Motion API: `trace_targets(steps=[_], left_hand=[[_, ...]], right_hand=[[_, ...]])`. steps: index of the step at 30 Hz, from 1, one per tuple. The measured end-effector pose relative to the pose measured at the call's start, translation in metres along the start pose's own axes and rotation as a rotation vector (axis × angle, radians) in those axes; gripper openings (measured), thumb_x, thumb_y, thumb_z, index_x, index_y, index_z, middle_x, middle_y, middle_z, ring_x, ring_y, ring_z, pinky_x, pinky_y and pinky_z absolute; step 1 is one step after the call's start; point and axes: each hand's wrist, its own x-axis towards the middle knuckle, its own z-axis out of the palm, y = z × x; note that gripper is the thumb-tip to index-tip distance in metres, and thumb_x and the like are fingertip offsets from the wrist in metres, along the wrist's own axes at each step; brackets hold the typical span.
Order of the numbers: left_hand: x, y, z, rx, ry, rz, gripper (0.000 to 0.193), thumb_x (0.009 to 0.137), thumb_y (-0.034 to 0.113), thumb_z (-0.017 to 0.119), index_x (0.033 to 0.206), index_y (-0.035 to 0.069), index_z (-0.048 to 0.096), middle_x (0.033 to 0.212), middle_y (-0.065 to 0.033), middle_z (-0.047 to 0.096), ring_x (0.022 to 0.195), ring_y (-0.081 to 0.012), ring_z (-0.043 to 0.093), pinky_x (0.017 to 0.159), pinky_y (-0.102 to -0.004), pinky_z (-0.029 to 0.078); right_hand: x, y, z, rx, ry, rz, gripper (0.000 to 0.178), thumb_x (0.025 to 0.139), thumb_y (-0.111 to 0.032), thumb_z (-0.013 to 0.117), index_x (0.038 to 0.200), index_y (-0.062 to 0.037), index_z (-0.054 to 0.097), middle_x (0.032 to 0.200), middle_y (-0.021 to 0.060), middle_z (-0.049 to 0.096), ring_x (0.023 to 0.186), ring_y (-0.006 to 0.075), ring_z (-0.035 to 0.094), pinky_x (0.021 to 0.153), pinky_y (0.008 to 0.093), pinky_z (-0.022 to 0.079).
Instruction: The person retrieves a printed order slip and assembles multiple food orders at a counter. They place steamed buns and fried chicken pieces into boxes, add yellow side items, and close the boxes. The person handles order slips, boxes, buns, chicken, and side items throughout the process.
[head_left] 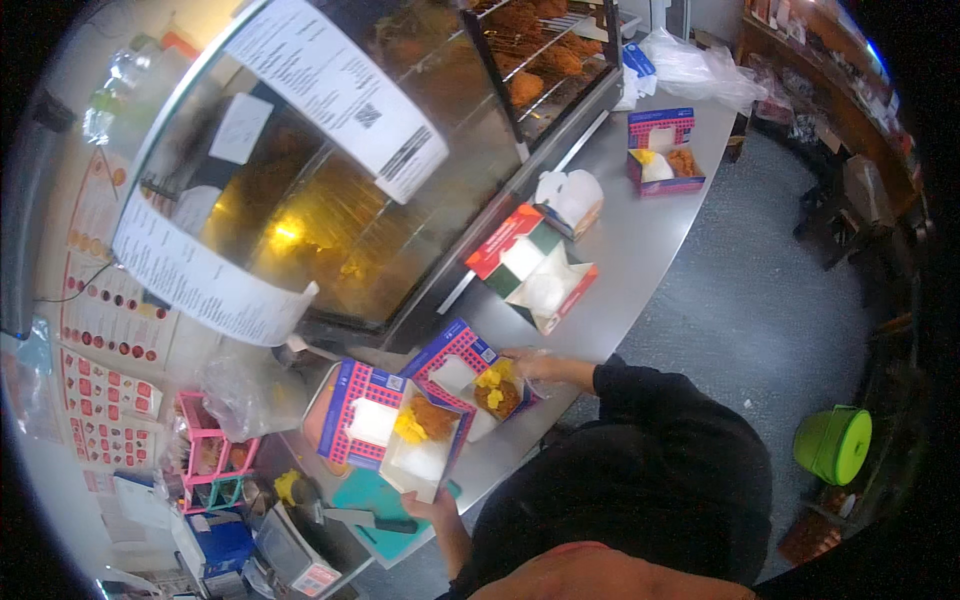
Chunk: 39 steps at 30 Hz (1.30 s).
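Note:
Two purple-and-pink cardboard meal boxes with raised lids are side by side over the steel counter. The nearer meal box (420, 462) contains white rice, brown fried chicken and a yellow topping; my left hand (428, 508) grips its lower corner. My right hand (535, 367) is closed at the right edge of the second meal box (452, 375), beside its chicken and yellow topping. Its fingertips are blurred against the carton. Below the nearer box, a knife (370, 520) with a dark handle lies on a teal cutting board (408, 540).
Along the counter (625, 260) stand an open red-and-green box (545, 290) with rice, a white carton (572, 200), and another purple meal box (665, 172). A glass display warmer (330, 230) with fried chicken borders the counter. A green lidded bucket (832, 445) is on the floor at right.

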Motion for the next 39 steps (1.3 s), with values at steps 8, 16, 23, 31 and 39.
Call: trace_targets(steps=[8, 16, 23, 31, 39], left_hand=[[-0.082, 0.02, 0.096, -0.166, -0.051, -0.075, 0.065, 0.061, 0.029, 0.05, 0.122, 0.004, 0.044, 0.111, -0.0109, 0.055, 0.104, -0.0288, 0.054, 0.082, -0.0456, 0.048], [-0.132, 0.011, 0.18, -0.142, -0.107, -0.348, 0.059, 0.063, 0.025, 0.048, 0.117, 0.002, 0.047, 0.108, -0.0109, 0.055, 0.104, -0.0294, 0.053, 0.092, -0.0408, 0.042], [-0.161, -0.07, 0.263, -0.149, -0.479, -0.604, 0.057, 0.071, 0.024, 0.041, 0.123, 0.0, 0.044, 0.117, -0.0132, 0.053, 0.111, -0.0296, 0.05, 0.094, -0.0444, 0.04], [-0.157, -0.209, 0.348, -0.036, -0.499, -0.719, 0.053, 0.07, 0.026, 0.043, 0.117, 0.003, 0.047, 0.105, -0.0124, 0.057, 0.096, -0.0297, 0.056, 0.081, -0.0407, 0.047], [-0.11, -0.269, 0.412, 0.156, -0.317, -0.407, 0.045, 0.068, 0.024, 0.049, 0.107, 0.001, 0.051, 0.1, -0.0142, 0.056, 0.093, -0.0301, 0.052, 0.08, -0.0409, 0.043]], right_hand=[[-0.135, -0.1, -0.087, -0.238, 0.134, -0.035, 0.045, 0.085, -0.017, 0.043, 0.128, -0.0031, 0.043, 0.121, 0.0135, 0.052, 0.108, 0.0248, 0.049, 0.095, 0.037, 0.037], [-0.336, -0.205, -0.216, 0.061, 0.707, -0.181, 0.045, 0.091, -0.029, 0.043, 0.13, -0.0054, 0.039, 0.119, 0.007, 0.051, 0.111, 0.0203, 0.046, 0.096, 0.0352, 0.036], [-0.364, -0.268, -0.32, -0.006, 0.895, -0.171, 0.048, 0.09, -0.033, 0.045, 0.129, -0.006, 0.039, 0.118, 0.0076, 0.052, 0.108, 0.0213, 0.049, 0.093, 0.0364, 0.04], [-0.311, -0.362, -0.42, -1.865, 0.75, 0.615, 0.044, 0.073, -0.021, 0.056, 0.114, -0.0061, 0.053, 0.114, 0.0182, 0.055, 0.109, 0.0302, 0.05, 0.093, 0.0415, 0.04], [-0.281, -0.36, -0.367, -1.657, 1.507, 0.252, 0.042, 0.092, -0.024, 0.04, 0.13, -0.0056, 0.039, 0.138, 0.0127, 0.035, 0.129, 0.0238, 0.029, 0.108, 0.0338, 0.02]])
